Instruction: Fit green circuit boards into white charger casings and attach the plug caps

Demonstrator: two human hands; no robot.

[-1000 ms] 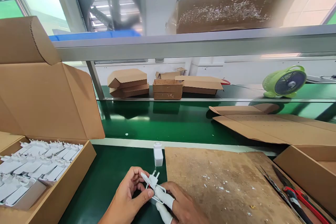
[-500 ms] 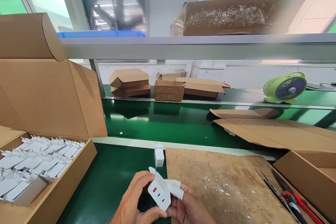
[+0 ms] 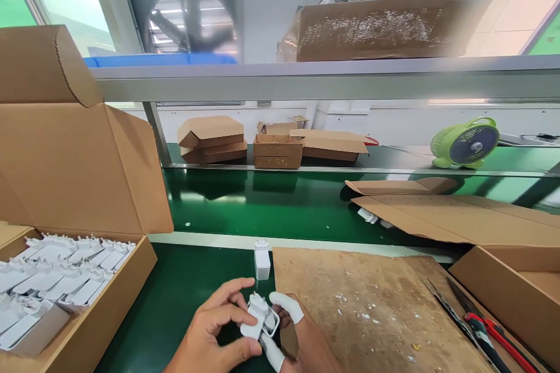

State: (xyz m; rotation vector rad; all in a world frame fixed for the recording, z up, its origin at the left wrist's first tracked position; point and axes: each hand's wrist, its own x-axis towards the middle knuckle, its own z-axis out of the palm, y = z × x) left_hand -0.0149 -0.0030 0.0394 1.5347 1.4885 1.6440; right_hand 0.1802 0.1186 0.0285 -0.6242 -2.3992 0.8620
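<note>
A small white charger-like piece (image 3: 254, 316) is held between my two hands, low in the middle of the view. My left hand (image 3: 219, 326) pinches its left side between thumb and fingers. My right hand (image 3: 301, 335), with white covers on two fingertips, holds the right side, where an open frame-like part shows. Just beyond my hands, a similar white block (image 3: 262, 260) stands upright on the green surface. At the left, many white pieces (image 3: 56, 271) lie in rows in an open cardboard box (image 3: 118, 297).
A worn brown board (image 3: 350, 303) lies to the right, with red-handled scissors (image 3: 481, 323) and tweezers (image 3: 450, 312) on it. An open carton (image 3: 490, 271) stands at the right edge. Farther back are small cardboard boxes (image 3: 277, 151) and a green fan (image 3: 466, 143).
The white piece has been turned in my hands, so its face with the ports no longer shows. My right fingers have shifted around it. The whole view has moved slightly.
</note>
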